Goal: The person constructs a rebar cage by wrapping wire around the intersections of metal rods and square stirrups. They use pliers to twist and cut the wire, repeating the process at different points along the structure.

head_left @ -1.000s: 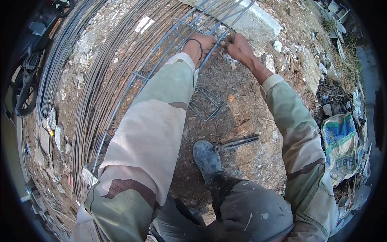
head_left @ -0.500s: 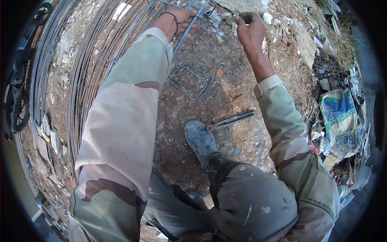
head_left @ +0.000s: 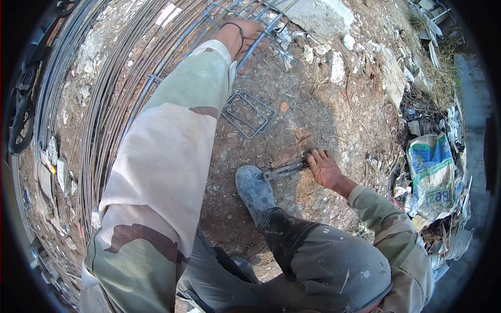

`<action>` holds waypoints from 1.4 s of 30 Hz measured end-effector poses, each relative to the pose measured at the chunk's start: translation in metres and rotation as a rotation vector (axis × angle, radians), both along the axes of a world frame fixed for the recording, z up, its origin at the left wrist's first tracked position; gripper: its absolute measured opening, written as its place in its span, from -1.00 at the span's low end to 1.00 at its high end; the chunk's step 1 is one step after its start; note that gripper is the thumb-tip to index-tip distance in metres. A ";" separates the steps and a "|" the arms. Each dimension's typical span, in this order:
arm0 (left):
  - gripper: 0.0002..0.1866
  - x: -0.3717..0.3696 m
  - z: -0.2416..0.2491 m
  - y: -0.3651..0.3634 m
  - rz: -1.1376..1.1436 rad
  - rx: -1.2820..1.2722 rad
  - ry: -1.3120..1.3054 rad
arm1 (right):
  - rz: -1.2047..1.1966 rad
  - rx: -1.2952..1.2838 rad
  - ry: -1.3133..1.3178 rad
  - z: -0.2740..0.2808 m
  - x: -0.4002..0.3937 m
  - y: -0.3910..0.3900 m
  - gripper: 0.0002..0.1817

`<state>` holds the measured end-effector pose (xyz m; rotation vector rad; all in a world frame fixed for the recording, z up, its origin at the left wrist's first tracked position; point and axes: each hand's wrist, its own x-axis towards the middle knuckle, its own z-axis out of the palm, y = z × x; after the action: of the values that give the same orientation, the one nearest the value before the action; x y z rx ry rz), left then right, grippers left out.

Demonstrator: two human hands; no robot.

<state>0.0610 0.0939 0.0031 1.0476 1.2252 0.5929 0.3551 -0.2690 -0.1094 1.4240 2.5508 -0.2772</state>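
Observation:
My left hand (head_left: 245,36), with a dark band at the wrist, is at the top, its fingers curled around a bar of the rebar cage (head_left: 255,46). My right hand (head_left: 326,169) is low to the ground, closed on the handle ends of a pair of pincers (head_left: 287,170). The pincers' head lies against the toe of my grey boot (head_left: 254,190). Between the hands, bent steel stirrups (head_left: 249,115) lie overlapping on the dirt.
Long steel rods (head_left: 112,99) run along the left side. A concrete slab (head_left: 323,15) and broken rubble are at the top. A torn blue-and-white sack (head_left: 432,172) lies among debris on the right. A small orange stone (head_left: 284,106) sits beside the stirrups.
My right hand has come down from beside the rebar cage's far end and taken hold of the pincers on the ground. My left hand stays on the cage. The view has shifted slightly.

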 end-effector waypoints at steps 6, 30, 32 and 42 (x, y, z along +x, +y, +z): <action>-0.61 -0.001 0.004 0.000 -0.008 -0.055 -0.004 | 0.036 -0.435 -0.081 -0.002 0.003 0.008 -0.79; -0.60 0.000 -0.003 0.002 -0.027 0.019 0.000 | -0.549 -0.273 0.514 0.091 0.008 0.235 -0.57; -0.61 0.002 -0.003 0.002 -0.012 0.008 -0.003 | -0.612 -0.338 0.547 0.086 0.003 0.219 -0.54; -0.56 -0.001 0.004 0.003 -0.009 -0.044 0.006 | -0.396 0.093 1.587 0.131 -0.036 0.096 -0.77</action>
<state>0.0598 0.0971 0.0074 1.0182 1.2326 0.5540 0.3191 -0.1732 0.0220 2.2518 3.1197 -2.0808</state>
